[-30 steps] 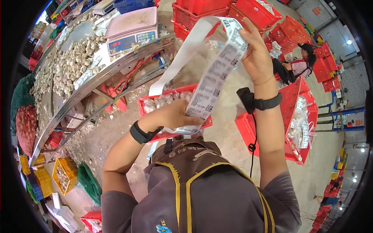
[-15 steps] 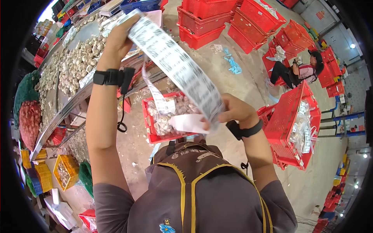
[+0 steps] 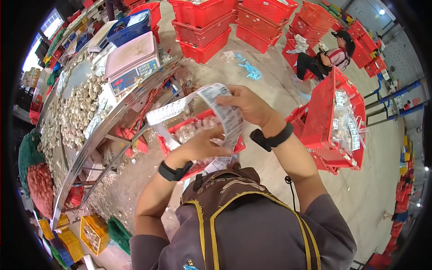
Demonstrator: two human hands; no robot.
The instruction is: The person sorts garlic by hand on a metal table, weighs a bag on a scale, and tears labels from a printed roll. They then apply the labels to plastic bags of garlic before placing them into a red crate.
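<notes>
A long strip of printed white labels point(image 3: 233, 123) hangs in loops in front of my chest. My right hand point(image 3: 247, 104) pinches its upper part between thumb and fingers. Lower and to the left, my left hand point(image 3: 200, 146) is beside the strip's lower part, its fingers apart and nothing visibly gripped. One end of the strip sticks out to the left over the floor. Beneath both hands is a red crate point(image 3: 240, 145) holding garlic in clear bags, partly hidden by my hands and the strip.
Left: a metal-edged table point(image 3: 92, 146) with heaped garlic point(image 3: 83, 105), a scale point(image 3: 130, 56) and a blue basket point(image 3: 129, 29). Red crates point(image 3: 202, 33) are stacked ahead; another stack point(image 3: 321, 117) with bagged goods stands right. A seated person point(image 3: 335, 56) is beyond it.
My left hand has come down from the upper left and let go of the strip's end. My right hand has moved up. The strip, earlier stretched out straight, now curves. The view has shifted.
</notes>
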